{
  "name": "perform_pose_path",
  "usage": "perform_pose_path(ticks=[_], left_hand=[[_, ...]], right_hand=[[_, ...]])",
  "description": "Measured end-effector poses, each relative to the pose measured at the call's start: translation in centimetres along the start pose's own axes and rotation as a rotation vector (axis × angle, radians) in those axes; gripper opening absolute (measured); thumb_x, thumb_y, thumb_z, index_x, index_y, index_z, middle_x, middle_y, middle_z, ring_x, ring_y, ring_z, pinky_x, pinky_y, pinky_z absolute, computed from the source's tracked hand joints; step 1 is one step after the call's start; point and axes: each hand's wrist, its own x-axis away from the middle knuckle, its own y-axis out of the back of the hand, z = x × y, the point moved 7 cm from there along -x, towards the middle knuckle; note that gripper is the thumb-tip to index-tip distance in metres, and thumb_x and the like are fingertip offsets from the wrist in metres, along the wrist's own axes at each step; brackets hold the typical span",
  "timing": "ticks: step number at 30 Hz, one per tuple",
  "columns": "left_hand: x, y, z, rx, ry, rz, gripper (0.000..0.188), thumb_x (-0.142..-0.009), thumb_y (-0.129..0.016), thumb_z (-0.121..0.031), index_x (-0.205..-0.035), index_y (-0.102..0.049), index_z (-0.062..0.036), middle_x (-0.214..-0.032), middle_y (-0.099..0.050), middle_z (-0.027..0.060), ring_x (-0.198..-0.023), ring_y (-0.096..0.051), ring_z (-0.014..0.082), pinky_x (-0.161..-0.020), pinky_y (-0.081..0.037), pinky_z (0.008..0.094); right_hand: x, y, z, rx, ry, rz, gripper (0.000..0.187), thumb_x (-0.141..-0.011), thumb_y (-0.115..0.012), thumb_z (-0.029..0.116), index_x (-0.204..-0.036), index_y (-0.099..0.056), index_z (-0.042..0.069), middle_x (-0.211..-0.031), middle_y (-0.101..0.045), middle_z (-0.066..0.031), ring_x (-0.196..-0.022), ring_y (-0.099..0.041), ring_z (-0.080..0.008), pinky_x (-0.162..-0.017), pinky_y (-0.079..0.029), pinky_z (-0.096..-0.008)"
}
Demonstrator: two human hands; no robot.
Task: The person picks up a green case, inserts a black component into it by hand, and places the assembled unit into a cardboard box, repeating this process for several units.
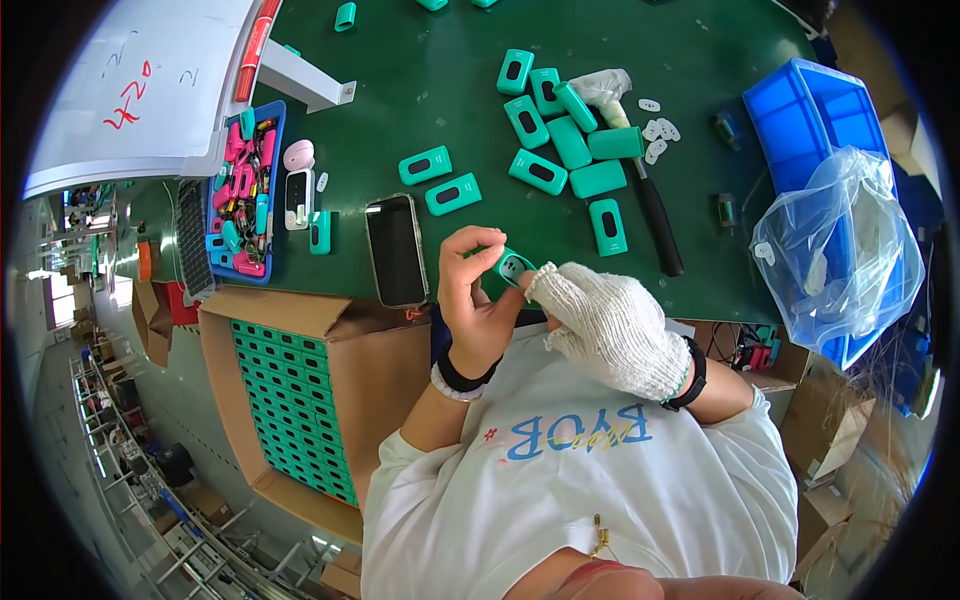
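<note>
My bare left hand (472,290) is closed on a small teal plastic case (512,266), held upright near the table's front edge. Its end, facing up, shows a pale oval plate with dark holes inside a teal rim. My right hand (612,325), in a white knitted glove, has its fingertips pinched at the right side of that case. What lies under those fingers is hidden. Beyond my hands, several similar teal cases (570,142) lie in a loose group, with two more (453,194) to the left. Loose white oval plates (661,130) sit beside the group.
A black-handled hammer (658,225) with a wrapped head lies right of the cases. At far right stands a blue bin (770,110) draped with clear plastic. Left are a phone (397,250), a blue tray (275,125) of colourful parts, and a carton (375,400) holding rows of teal cases.
</note>
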Motion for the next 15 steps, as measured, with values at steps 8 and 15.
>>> perform_pose_path(ticks=[8,15], left_hand=[[0.4,-0.7,0.8,0.154,0.113,0.023,0.056,-0.073,-0.075,0.016,-0.121,-0.052,-0.0021,-0.123,-0.052,0.0169,-0.110,-0.058,0.0279,-0.092,-0.051,0.0362],[0.2,-0.9,0.7,0.010,0.074,0.082,0.055,-0.073,-0.075,0.014,-0.120,-0.053,-0.0032,-0.125,-0.051,0.0153,-0.111,-0.057,0.0258,-0.093,-0.050,0.0352]], right_hand=[[0.2,0.2,0.4,-0.032,0.051,-0.102,0.060,-0.072,-0.075,0.011,-0.128,-0.055,0.006,-0.082,-0.058,-0.0068,-0.068,-0.063,-0.0263,-0.057,-0.050,-0.0385],[-0.1,-0.6,0.2,0.163,-0.059,-0.030,0.058,-0.067,-0.077,0.011,-0.121,-0.056,0.004,-0.082,-0.059,-0.0083,-0.067,-0.063,-0.0254,-0.054,-0.049,-0.0384]])
